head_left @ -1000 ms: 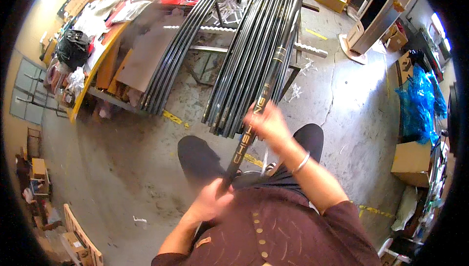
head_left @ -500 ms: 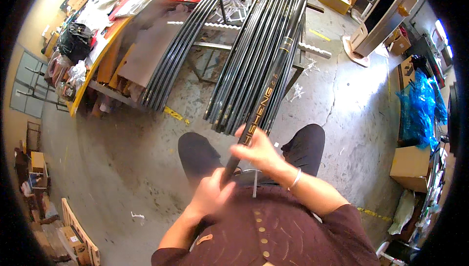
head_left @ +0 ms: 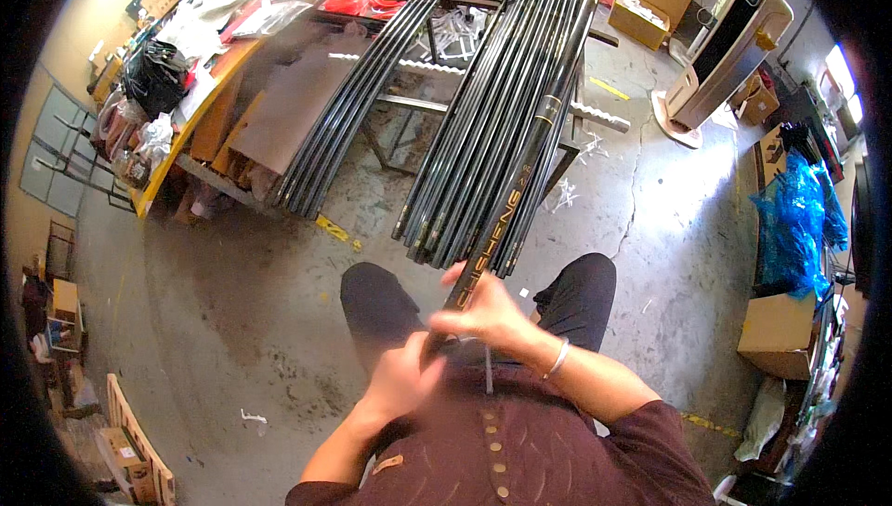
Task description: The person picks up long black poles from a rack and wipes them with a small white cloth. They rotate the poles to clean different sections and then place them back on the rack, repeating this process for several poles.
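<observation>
A long black fishing rod (head_left: 534, 151) with gold lettering and gold rings slants away from my waist, its far length lying along the right side of a row of similar black rods (head_left: 483, 125). My left hand (head_left: 401, 383) is wrapped round its near end, close to my belly, and looks slightly blurred. Just ahead of it, my right hand (head_left: 491, 309) holds the rod between thumb and fingers, near the lettering. The end inside my left hand is hidden. To the left, a smaller group of slim black rods (head_left: 358, 106) rests on the same metal rack (head_left: 409, 104).
A yellow-edged bench (head_left: 190, 111) piled with plastic bags and parts stands at left. At far right are a white tower-shaped appliance (head_left: 720, 60), blue plastic wrap (head_left: 794, 218) and a cardboard box (head_left: 779, 334). White scraps lie on the concrete floor (head_left: 232, 320).
The view has shifted slightly, so the scene sits lower. My right hand is a little closer to my left hand, and the lettering on the rod shows differently, as if turned. Both hands keep holding it.
</observation>
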`<state>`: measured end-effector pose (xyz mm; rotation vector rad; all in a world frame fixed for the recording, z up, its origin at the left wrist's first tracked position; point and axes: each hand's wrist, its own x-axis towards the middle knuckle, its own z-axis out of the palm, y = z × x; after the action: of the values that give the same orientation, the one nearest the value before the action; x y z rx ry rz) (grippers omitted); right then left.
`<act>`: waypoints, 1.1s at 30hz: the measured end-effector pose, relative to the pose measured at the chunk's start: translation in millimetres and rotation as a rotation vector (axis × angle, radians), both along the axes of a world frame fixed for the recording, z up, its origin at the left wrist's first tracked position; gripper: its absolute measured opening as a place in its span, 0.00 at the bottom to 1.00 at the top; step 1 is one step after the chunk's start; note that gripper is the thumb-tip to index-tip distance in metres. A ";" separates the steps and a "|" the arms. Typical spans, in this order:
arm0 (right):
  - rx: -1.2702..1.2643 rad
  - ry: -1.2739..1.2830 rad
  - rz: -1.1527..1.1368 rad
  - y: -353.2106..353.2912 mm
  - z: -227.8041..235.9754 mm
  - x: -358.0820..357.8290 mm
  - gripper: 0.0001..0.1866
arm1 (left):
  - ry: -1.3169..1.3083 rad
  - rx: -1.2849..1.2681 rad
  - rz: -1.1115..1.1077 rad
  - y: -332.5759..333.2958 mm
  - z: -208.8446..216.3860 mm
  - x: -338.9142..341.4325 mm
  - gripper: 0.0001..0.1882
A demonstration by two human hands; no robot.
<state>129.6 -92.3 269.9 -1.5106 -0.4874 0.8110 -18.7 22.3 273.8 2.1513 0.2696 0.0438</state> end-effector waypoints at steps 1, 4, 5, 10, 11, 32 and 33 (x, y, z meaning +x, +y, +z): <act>0.070 0.061 -0.105 1.1 3.8 14.0 0.23 | 0.030 0.007 0.009 0.0 3.1 -1.7 0.14; 0.109 0.124 -0.420 -5.9 28.8 79.5 0.21 | 0.054 0.017 0.017 0.1 13.5 -5.1 0.15; 0.097 0.120 -0.412 -9.0 31.6 80.5 0.22 | 0.027 0.013 0.007 -1.4 14.0 -6.7 0.15; 0.013 -0.074 0.001 -13.7 -8.7 -1.8 0.18 | -0.036 0.064 -0.002 -5.6 6.8 4.9 0.16; 0.038 0.093 0.026 -14.0 -6.4 -15.1 0.16 | -0.053 0.094 -0.021 -3.7 2.3 5.2 0.17; 0.285 0.191 -0.684 -83.9 4.7 114.5 0.14 | 0.281 0.083 0.185 85.8 -11.5 -115.7 0.19; 0.289 0.194 -0.691 -82.4 4.7 117.9 0.14 | 0.124 0.304 0.092 84.6 -23.5 -110.4 0.14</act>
<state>247.5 -174.7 274.7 -1.1953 0.0741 0.3161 -129.1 107.0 250.3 2.4468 0.4587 0.0034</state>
